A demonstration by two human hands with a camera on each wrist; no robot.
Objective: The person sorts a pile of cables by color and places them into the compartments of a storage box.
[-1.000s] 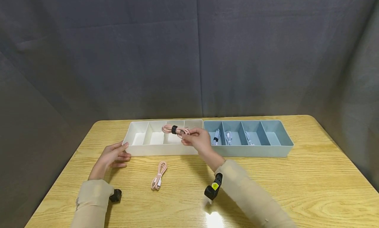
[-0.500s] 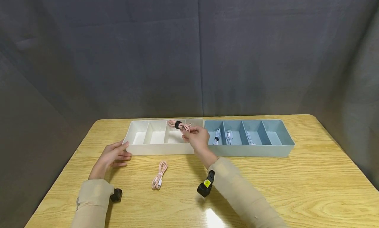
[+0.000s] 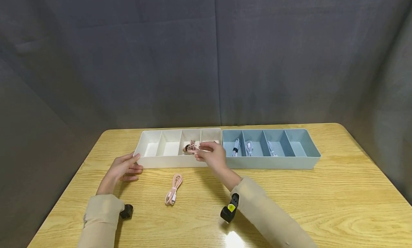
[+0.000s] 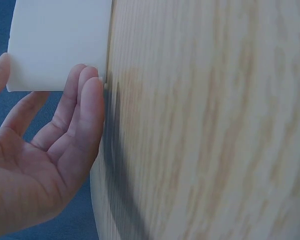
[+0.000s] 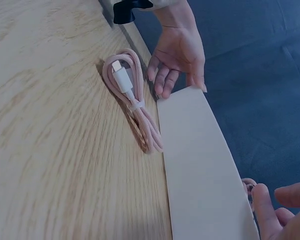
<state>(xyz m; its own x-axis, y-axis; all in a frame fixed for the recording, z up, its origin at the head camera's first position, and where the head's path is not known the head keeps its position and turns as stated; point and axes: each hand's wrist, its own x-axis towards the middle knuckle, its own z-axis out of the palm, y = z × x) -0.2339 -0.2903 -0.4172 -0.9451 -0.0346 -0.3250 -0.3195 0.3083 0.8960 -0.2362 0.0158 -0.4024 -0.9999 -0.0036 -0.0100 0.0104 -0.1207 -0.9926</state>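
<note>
My right hand pinches a coiled pink charging cable with a black strap, low in the third compartment from the left of the white divided box. In the right wrist view only a small part of that cable shows past the rim, beside the fingertips. My left hand rests at the box's left front corner, thumb on the rim and the other fingers loosely extended against the end, as the left wrist view shows. A second coiled pink cable with white connectors lies on the table in front of the box.
A blue divided box stands end to end with the white one. Coiled pale cables lie in its first three compartments, one with a black strap. The wooden table reaches back to a dark curtain.
My right hand has lowered the strapped pink cable from above the white box into its third compartment, and the coil has turned in the fingers. The left hand stays in place.
</note>
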